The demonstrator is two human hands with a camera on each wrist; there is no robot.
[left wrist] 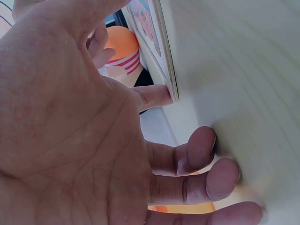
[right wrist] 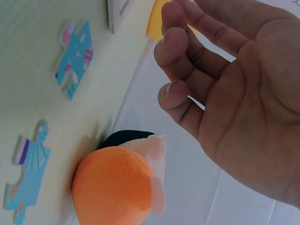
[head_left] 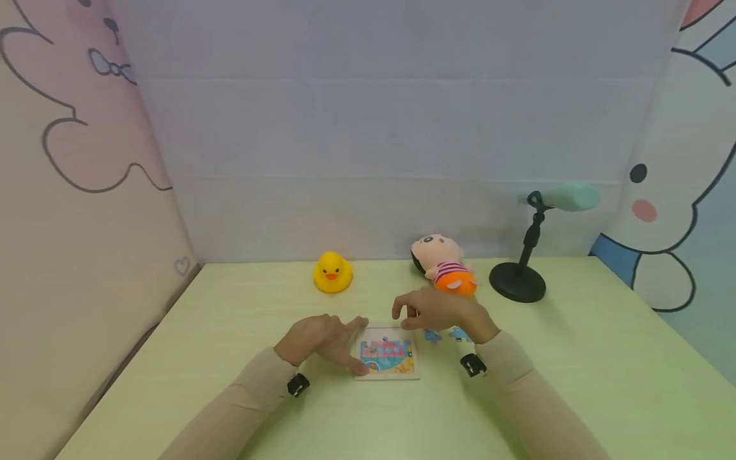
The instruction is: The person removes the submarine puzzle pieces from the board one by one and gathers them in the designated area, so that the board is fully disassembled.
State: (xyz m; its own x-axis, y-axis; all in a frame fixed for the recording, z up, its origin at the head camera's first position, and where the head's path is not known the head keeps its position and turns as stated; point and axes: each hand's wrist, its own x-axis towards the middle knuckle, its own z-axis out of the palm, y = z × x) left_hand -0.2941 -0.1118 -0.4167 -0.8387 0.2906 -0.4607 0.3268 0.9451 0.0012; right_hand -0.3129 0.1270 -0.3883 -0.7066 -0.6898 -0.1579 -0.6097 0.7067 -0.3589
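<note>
A small jigsaw puzzle in a pale tray [head_left: 388, 377] lies on the table, showing a pink and teal picture partly filled in. My left hand [head_left: 328, 338] rests at its left side, index finger at the far corner and thumb at the near one. Its other fingers extend loosely in the left wrist view. Above the tray's far right corner, my right hand [head_left: 439, 310] hovers with loosely bent fingers; nothing shows in it, though its thumb tip is hidden. Two loose blue pieces lie right of the tray: one puzzle piece [right wrist: 77, 56] nearer it, another puzzle piece [right wrist: 35, 171] farther off.
A yellow rubber duck [head_left: 332, 273] sits behind the tray. Just beyond my right hand lies a doll [head_left: 448, 265] in orange shorts. At the back right stands a black-based stand [head_left: 517, 282] with a mint-coloured head. A white backdrop closes off the table's far edge.
</note>
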